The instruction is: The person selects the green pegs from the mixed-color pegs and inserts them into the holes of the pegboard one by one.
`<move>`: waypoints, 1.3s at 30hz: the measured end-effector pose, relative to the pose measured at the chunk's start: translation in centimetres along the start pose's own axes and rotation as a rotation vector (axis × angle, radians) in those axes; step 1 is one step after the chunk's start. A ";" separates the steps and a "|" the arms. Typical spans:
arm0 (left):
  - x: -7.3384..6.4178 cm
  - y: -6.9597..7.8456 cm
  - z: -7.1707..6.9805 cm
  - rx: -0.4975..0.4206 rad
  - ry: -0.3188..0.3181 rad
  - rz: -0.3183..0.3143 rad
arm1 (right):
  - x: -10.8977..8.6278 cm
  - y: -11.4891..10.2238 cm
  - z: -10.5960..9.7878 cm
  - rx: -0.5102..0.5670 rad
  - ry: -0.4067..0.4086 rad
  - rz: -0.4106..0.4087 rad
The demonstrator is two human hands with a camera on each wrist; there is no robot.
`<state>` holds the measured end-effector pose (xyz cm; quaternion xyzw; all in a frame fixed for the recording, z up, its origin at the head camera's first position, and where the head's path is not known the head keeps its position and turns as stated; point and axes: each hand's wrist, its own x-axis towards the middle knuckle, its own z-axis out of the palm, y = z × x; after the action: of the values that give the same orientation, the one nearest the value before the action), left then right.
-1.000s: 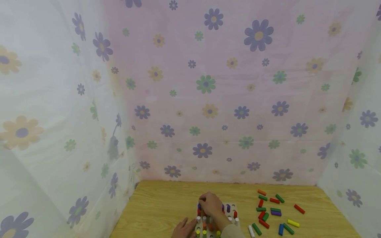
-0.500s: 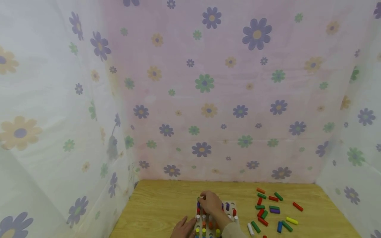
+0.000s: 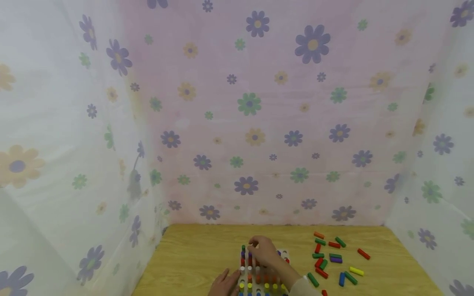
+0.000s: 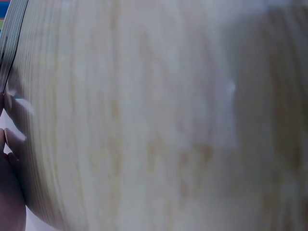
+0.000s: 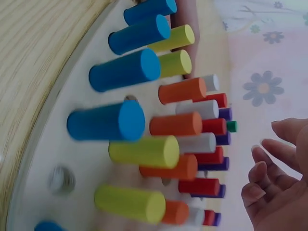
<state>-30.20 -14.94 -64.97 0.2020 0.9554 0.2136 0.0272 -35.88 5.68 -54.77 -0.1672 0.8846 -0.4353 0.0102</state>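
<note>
A pale pegboard (image 5: 53, 144) bears rows of upright round pegs: blue, yellow, orange, white, red and purple. One green peg (image 3: 243, 248) stands at its far left corner, partly hidden in the right wrist view. My right hand (image 3: 264, 251) is over the board's far rows, just right of that green peg. In the right wrist view its fingers (image 5: 274, 178) are loosely bent, apart from the pegs, with nothing visible between them. My left hand (image 3: 224, 283) rests against the board's left edge with fingers extended; only a sliver of it shows in the left wrist view.
Loose pegs lie scattered on the wooden table (image 3: 200, 246) to the right of the board, among them a red peg (image 3: 363, 253), a yellow peg (image 3: 356, 271) and a blue peg (image 3: 342, 279). Flower-printed sheets (image 3: 266, 123) enclose the table's back and sides.
The green peg now shows standing free at the far left corner, and my right hand has shifted slightly right from it. My left hand stays at the board. The head view has turned slightly right.
</note>
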 end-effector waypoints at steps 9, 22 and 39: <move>0.0 -0.3 0.0 -0.001 -0.044 -0.036 | -1.1 -0.1 -1.5 0.040 -0.090 -0.041; -0.2 -0.1 0.0 0.014 -0.017 0.008 | -2.9 0.0 -3.4 0.057 -0.156 -0.113; -0.1 0.3 -0.3 -0.015 -0.035 -0.010 | -5.8 1.1 -7.0 0.039 -0.208 -0.117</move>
<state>-30.06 -14.82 -64.52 0.2009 0.9541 0.2170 0.0466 -31.86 13.39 -52.02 -0.2627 0.8587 -0.4327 0.0799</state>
